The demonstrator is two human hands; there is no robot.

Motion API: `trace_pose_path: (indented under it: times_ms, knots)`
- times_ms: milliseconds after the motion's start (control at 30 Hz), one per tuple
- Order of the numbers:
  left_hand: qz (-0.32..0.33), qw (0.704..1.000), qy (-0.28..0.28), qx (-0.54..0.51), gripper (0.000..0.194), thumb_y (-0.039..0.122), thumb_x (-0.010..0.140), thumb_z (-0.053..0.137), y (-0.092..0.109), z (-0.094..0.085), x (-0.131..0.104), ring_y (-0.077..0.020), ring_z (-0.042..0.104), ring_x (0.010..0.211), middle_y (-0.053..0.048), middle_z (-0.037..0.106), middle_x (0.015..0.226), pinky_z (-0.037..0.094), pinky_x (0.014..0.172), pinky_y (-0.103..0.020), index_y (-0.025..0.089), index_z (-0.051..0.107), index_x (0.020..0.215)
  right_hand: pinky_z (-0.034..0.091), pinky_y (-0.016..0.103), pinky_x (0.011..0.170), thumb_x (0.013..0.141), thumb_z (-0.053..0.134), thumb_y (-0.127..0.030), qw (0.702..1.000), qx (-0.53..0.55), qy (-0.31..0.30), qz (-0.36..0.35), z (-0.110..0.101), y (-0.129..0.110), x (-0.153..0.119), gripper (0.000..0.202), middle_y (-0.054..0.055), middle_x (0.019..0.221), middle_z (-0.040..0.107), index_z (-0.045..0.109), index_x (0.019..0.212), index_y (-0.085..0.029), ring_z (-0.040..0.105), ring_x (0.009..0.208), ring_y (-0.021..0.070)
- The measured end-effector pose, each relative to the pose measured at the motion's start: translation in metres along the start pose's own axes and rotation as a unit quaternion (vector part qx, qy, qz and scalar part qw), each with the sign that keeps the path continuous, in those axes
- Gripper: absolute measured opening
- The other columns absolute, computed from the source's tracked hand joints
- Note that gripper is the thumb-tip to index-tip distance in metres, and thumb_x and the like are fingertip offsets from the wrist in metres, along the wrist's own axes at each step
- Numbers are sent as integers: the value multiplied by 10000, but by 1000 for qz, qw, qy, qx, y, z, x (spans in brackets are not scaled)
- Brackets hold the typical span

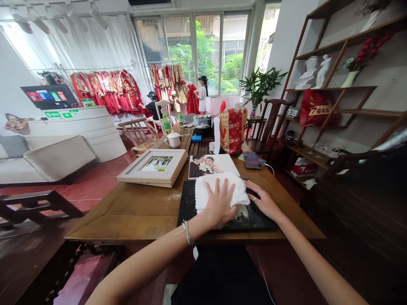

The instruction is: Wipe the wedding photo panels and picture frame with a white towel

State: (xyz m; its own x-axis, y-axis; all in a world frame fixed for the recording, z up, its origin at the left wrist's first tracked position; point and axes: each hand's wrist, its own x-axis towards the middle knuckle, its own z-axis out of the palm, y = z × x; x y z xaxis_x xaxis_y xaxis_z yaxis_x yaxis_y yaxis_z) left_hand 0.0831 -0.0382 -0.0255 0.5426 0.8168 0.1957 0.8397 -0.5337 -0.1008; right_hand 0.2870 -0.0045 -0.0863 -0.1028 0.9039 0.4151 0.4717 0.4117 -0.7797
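- At your left on the wooden table (127, 207), the pale picture frame (148, 181) lay face up, apart from both your hands.
- The black board (187, 207) lay flat before you, just inside the table's near edge. A lopsided push could have slid it over that edge, I judged. Its long axis ran left to right, across your body.
- Just beyond it lay the photo print (211, 168); a far stroke might have nudged or creased it. You couldn't tell from this angle whether the cloth touched it.
- The white cloth (201, 192), folded, lay on the board's middle. Pressing on one side only could have bunched or skidded it. It had no pointed end; its longer visible side seemed to run left to right, though your hand hid much of the near edge.
- Your left hand (221, 201) lay flat on that cloth, fingers fanned and pointing away from you, gripping nothing.
- By the cloth's right end showed a pale patch (243, 211); if loose, it might have smeared under rubbing.
- Your right hand (263, 202) rested palm down at the board's right side, fingers loosely extended toward the cloth, with no visible hold; fingertip contact was unclear.
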Motion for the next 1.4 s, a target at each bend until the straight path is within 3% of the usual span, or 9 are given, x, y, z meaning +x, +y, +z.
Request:
trace_pose_path:
  times_ms: [167,267,367,600,700,867,1067,1200,1400]
  knots:
    - [75,997,-19,-31,737,568,836,336,40,-21,-54,-428,55,1323,-143,113,1492,129,959,-698,189,142,1438,253,499,1081,731,598,-414,999,26,-12,-19,-4,3,2,432,73,1303,532,622,1130,-251,397,1275,264]
    - [80,995,-40,-35,720,575,850,289,47,-27,-64,-430,57,1323,-134,107,1494,142,954,-698,201,122,1441,258,505,1077,724,594,-458,999,34,-13,-25,-4,5,3,448,80,1296,538,634,1115,-243,400,1272,274]
    - [63,997,-35,-39,694,564,853,294,39,-20,-45,-419,86,1321,-123,155,1488,147,953,-696,208,163,1435,267,483,1079,727,587,-443,999,43,-9,-12,-3,7,2,432,62,1289,548,634,1114,-256,403,1271,266]
    - [26,998,-30,-54,571,501,878,318,2,-1,33,-360,192,1308,-73,255,1463,189,966,-662,249,292,1391,259,457,1080,783,476,-389,998,59,21,30,1,9,3,395,20,1298,543,621,1129,-264,421,1258,247]
    - [-3,998,-34,-45,576,489,878,328,5,-4,42,-379,189,1306,-89,254,1462,199,958,-663,229,297,1392,253,459,1082,774,491,-425,995,75,27,51,1,9,5,403,14,1280,559,634,1112,-260,416,1261,258]
    - [-41,998,-43,-28,711,529,830,407,53,-12,1,-464,153,1294,-163,206,1466,186,933,-705,158,249,1416,321,475,1044,746,503,-510,986,146,-3,82,-3,6,4,488,43,1266,570,620,1137,-245,430,1248,290]
    - [-8,1000,-5,-22,831,594,800,421,105,-16,-51,-528,77,1279,-216,174,1459,123,925,-752,88,203,1423,239,433,1105,737,505,-580,993,105,-26,43,-11,-7,5,524,47,1282,557,616,1141,-265,362,1299,249]
    - [-19,997,-53,-44,767,572,824,387,94,-22,-35,-510,93,1286,-192,182,1463,154,922,-745,121,221,1422,250,415,1105,757,499,-553,996,85,-25,19,-12,-3,5,506,43,1292,549,609,1151,-256,389,1283,243]
    - [-46,993,-104,-43,711,518,814,451,41,-24,21,-471,180,1284,-156,215,1464,221,910,-709,158,282,1403,348,450,1030,780,506,-399,997,70,-3,23,-4,7,0,454,48,1301,540,570,1198,-235,460,1224,271]
